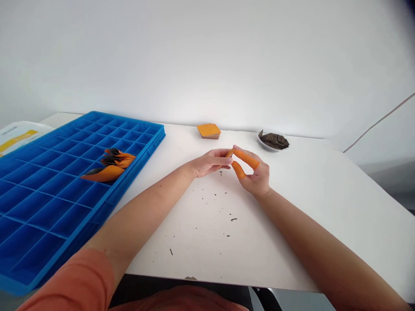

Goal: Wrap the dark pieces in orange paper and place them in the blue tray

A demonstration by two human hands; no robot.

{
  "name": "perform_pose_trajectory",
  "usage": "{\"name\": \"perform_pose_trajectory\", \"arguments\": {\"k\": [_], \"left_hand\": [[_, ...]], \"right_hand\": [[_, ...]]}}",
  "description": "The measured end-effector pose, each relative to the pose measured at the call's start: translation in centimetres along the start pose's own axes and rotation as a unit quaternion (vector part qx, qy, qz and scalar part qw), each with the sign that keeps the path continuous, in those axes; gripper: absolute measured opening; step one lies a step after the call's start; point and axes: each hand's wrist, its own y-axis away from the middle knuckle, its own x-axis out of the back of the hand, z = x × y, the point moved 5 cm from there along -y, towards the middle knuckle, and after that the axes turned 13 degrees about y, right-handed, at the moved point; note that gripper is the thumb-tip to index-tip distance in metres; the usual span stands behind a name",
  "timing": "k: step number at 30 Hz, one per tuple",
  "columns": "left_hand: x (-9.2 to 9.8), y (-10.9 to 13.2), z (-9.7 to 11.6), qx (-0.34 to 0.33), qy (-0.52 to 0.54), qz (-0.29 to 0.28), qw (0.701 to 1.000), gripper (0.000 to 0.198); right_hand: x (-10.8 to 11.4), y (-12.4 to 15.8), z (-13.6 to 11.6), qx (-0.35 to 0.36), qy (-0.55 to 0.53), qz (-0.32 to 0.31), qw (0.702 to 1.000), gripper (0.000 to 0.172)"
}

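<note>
Above the middle of the table, my left hand (pixel 210 163) pinches a small orange sheet (pixel 229 153), mostly hidden behind the fingers. My right hand (pixel 256 172) meets it from the other side, thumb and forefinger closed at the sheet's edge. Orange finger cots (pixel 246 159) cover that thumb and forefinger. Behind the hands lies a stack of square orange sheets (pixel 209 130). To its right, a clear bowl (pixel 274 149) holds dark brown flat strips (pixel 275 140).
A blue divided tray (pixel 74 203) fills the left side. Several rolled orange-and-black pieces (pixel 106 173) lie in its compartments. A white package with a yellow band (pixel 19 140) is beyond it. Dark crumbs (pixel 234 219) dot the white table (pixel 194 255); a wall stands behind.
</note>
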Motion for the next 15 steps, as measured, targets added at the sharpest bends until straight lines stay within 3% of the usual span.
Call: {"name": "perform_pose_trajectory", "arguments": {"k": [9, 15], "left_hand": [[-0.26, 0.06, 0.31, -0.001, 0.013, 0.001, 1.000, 0.034], [-0.05, 0.03, 0.05, 0.001, 0.008, -0.018, 1.000, 0.028]], "right_hand": [[0.22, -0.01, -0.17, 0.007, -0.031, -0.010, 0.999, 0.063], [0.26, -0.03, -0.10, -0.027, -0.009, -0.023, 0.999, 0.045]]}}
